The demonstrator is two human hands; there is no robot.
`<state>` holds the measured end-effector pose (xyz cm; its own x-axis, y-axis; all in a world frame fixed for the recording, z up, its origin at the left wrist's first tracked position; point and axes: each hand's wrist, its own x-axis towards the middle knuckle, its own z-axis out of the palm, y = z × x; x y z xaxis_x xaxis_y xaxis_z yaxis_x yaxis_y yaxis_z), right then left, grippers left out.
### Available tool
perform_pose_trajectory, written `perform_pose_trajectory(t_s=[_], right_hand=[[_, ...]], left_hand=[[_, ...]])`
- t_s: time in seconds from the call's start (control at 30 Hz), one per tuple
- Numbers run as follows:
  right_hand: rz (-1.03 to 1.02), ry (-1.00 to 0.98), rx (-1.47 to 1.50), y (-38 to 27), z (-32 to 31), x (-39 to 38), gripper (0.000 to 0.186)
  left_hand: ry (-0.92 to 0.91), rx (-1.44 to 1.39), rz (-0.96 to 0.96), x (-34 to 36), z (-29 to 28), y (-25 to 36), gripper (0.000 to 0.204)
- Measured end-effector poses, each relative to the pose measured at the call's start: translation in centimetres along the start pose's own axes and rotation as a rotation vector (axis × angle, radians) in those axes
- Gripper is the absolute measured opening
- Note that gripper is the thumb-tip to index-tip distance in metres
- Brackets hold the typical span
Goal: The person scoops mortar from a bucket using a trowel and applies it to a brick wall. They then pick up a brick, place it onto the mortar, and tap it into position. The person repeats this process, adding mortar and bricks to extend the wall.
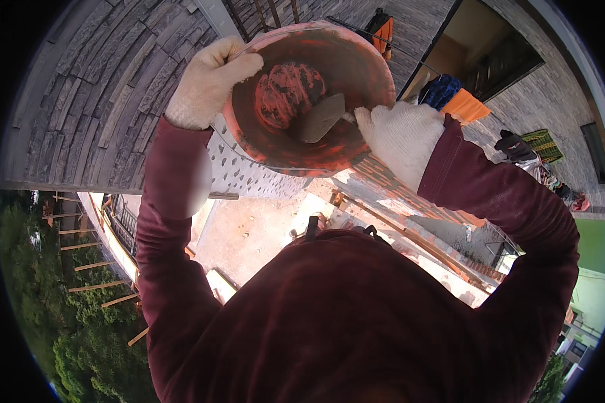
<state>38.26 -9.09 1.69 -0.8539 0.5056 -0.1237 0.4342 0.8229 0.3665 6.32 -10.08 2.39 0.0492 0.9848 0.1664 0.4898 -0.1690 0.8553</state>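
Bucket (376, 77) up ahead of the body, left hand (208, 80) gripping its rim! Right hand (403, 138) closed around the trowel (324, 118), blade inside the smeared bucket. Looks like scraping out; another stroke would call for a steady rim and an angled blade.

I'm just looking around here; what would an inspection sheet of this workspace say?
Surface: pale, sunlit ground shows beyond the bucket.
Job's things: a reddish bucket, smeared grey inside; a trowel, its blade inside the bucket.
Clutter: a long wooden beam; orange cloth and blue cloth at the right.
Hands: both gloved; left hand grips the bucket's rim, right hand holds the trowel.
Cables: nothing seen for certain.
Surroundings: stone-clad wall at upper left, greenery at lower left.
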Motion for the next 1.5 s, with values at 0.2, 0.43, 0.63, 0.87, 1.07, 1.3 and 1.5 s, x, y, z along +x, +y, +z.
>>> perform_pose_trajectory(t_s=[0.2, 0.43, 0.63, 0.87, 1.07, 1.3, 1.5], right_hand=[[0.079, -0.225, 0.136, 4.4, -0.7, 0.2, 0.034], [0.167, -0.753, 0.908, 5.8, 2.4, 2.0, 0.026], [0.231, -0.894, 1.696, 1.9, 9.1, -1.4, 0.034], [0.056, -0.871, 2.173, -5.6, 15.3, -0.9, 0.049], [-0.078, -0.996, 2.466, -10.2, 16.5, -0.2, 0.051], [0.076, -0.908, 2.585, -10.0, 18.9, -1.9, 0.053], [0.278, -0.553, 2.435, -4.0, 16.9, -3.0, 0.035]], left_hand=[[-0.119, 0.001, 0.074, 1.7, 3.0, 4.1, 0.026], [-0.387, 0.141, 0.048, 2.3, 6.6, 6.9, 0.029], [-0.399, 0.219, 0.004, -0.5, 7.1, 5.2, 0.025], [-0.070, -0.196, -0.182, -7.9, 8.4, 1.1, 0.020], [0.277, -0.321, -0.441, -15.2, 10.1, -2.6, 0.017], [0.500, -0.303, -0.552, -17.9, 14.0, -9.7, 0.025], [0.680, -0.442, -0.597, -17.9, 15.8, -15.3, 0.031]])
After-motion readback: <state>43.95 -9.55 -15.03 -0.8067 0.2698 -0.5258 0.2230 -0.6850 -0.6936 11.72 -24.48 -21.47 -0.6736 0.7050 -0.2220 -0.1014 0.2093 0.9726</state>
